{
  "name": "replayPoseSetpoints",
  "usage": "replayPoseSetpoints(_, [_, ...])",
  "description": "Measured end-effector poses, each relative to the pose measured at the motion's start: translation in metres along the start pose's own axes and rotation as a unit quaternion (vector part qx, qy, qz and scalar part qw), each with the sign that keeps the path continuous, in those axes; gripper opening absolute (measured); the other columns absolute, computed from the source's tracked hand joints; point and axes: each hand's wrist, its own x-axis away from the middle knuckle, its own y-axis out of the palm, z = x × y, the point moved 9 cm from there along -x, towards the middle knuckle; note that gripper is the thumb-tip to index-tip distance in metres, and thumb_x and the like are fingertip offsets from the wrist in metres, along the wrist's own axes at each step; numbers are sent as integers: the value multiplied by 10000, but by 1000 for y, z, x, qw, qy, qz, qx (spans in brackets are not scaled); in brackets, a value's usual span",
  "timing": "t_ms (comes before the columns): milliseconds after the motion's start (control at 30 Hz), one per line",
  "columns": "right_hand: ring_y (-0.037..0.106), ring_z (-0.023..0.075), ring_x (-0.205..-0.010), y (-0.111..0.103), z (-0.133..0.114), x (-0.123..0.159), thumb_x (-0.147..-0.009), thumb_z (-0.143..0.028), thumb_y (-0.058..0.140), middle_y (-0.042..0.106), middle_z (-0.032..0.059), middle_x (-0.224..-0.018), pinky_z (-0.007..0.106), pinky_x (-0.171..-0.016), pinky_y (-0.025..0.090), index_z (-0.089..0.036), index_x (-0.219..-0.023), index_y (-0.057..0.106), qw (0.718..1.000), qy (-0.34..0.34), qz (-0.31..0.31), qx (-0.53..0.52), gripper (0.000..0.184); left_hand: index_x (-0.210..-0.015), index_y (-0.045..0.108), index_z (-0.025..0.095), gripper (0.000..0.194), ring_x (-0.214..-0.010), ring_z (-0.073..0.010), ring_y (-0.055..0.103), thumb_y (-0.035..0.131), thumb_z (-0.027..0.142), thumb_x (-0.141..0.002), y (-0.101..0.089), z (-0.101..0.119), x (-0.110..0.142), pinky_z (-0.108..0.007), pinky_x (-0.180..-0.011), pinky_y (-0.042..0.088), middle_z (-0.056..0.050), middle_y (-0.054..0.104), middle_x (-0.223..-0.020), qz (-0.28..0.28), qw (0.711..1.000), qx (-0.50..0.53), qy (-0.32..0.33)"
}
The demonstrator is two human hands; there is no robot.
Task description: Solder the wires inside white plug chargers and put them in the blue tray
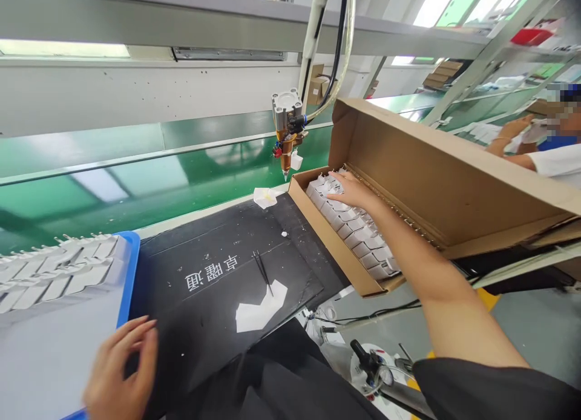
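My right hand [351,190] reaches into an open cardboard box [324,223], with thumb and fingers apart over the far end of the rows of folded white pieces [358,232]. Its fingertips appear to touch the pieces; I see none lifted. Low on the left, my left hand [121,368] is loosely curved beside the blue-rimmed tray [131,275], and nothing shows between its thumb and fingers. White pieces with small pins [68,269] stand in rows in that tray. Black tweezers [261,269] lie on the black mat [181,323], their end over a flat white cutout [261,311].
A dispensing nozzle [285,157] hangs over the mat's far edge, near a crumpled white scrap [265,197]. Behind it runs a green conveyor [136,190]. A pressure gauge [385,374] and tubing sit below the table. Another person's hand [515,128] is at the right.
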Motion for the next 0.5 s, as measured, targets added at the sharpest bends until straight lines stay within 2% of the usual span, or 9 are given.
replayPoseSetpoints(67, [535, 331, -1349, 12, -9, -30, -831, -512, 673, 454, 152, -1523, 437, -1103, 477, -254, -1524, 372, 999, 2, -27, 24, 798, -1019, 707, 221, 136, -738, -137, 662, 647, 293, -920, 30, 29, 1, -309, -720, 564, -42, 698, -1091, -31, 997, 12, 63])
replayPoseSetpoints(167, [598, 275, -1239, 29, -19, -55, -887, -481, 645, 543, 129, -1427, 467, -1037, 522, -232, -1411, 500, 997, 8, -49, 57, 598, -1027, 691, 207, 126, -707, -108, 663, 607, 254, -947, 54, 42, 5, -257, -668, 578, -46, 683, -1068, -63, 995, 30, 75])
replayPoseSetpoints(267, [607, 242, -1191, 42, -23, -60, -936, -423, 602, 577, 107, -1368, 492, -994, 544, -194, -1318, 554, 995, 16, -40, 86, 448, -1022, 691, 203, 137, -742, -117, 677, 590, 267, -956, 60, 36, 8, -237, -644, 588, -56, 682, -1066, -80, 994, 37, 57])
replayPoseSetpoints(500, [602, 248, -1201, 52, -28, -49, -936, -433, 598, 567, 110, -1378, 491, -995, 544, -198, -1332, 543, 991, 24, 8, 132, 464, -966, 723, 207, 198, -803, -150, 691, 579, 342, -945, 66, 20, 3, -235, -627, 604, -63, 692, -1045, -109, 991, 71, -12])
